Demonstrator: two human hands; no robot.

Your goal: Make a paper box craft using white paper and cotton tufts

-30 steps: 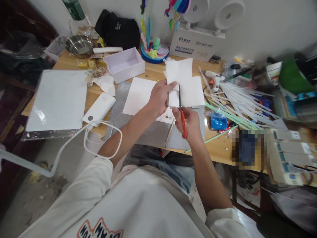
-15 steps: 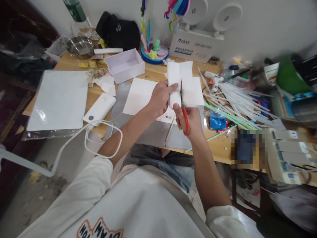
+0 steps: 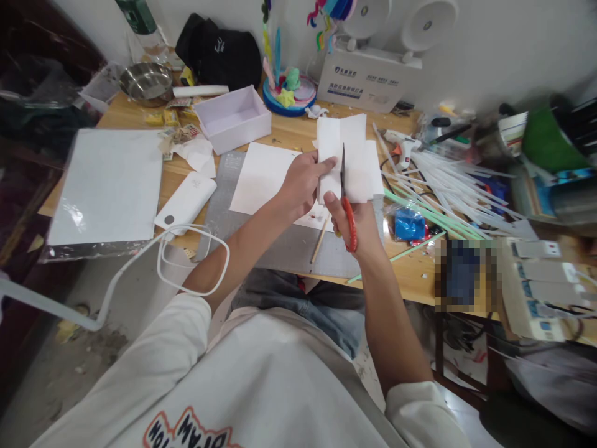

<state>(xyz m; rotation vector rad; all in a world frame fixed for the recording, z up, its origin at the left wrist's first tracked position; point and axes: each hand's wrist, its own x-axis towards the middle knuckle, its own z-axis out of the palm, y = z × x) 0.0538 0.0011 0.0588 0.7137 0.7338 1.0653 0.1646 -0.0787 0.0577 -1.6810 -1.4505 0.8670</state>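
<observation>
Two bare hands meet over a grey cutting mat [image 3: 261, 242] on a wooden table [image 3: 410, 280]. The left hand [image 3: 301, 183] is closed on folded white paper [image 3: 352, 149], thumb on top and the other fingers mostly hidden beneath, so how far they curl cannot be told. The right hand [image 3: 361, 227] is wrapped around the orange-red handles of the scissors [image 3: 351, 227], its thumb near the paper's lower edge. The dark blades point away from the person, along the paper, just beside the left thumb; how far they stand apart is hard to tell. The paper is held above the far right part of the mat. A flat white sheet [image 3: 261, 174] lies on the mat, partly under the left hand, with a thin wooden stick [image 3: 319, 241] close to it. Left of the mat are a white power bank [image 3: 186, 199] and a sheet in clear wrapping [image 3: 109, 186]. Beyond the mat stand an open white box [image 3: 233, 121] and a round blue-based craft piece [image 3: 290, 107]. To the right lie a glue gun [image 3: 407, 148], many white sticks [image 3: 457, 193], several green sticks [image 3: 431, 216] and a blue packet [image 3: 409, 224]
</observation>
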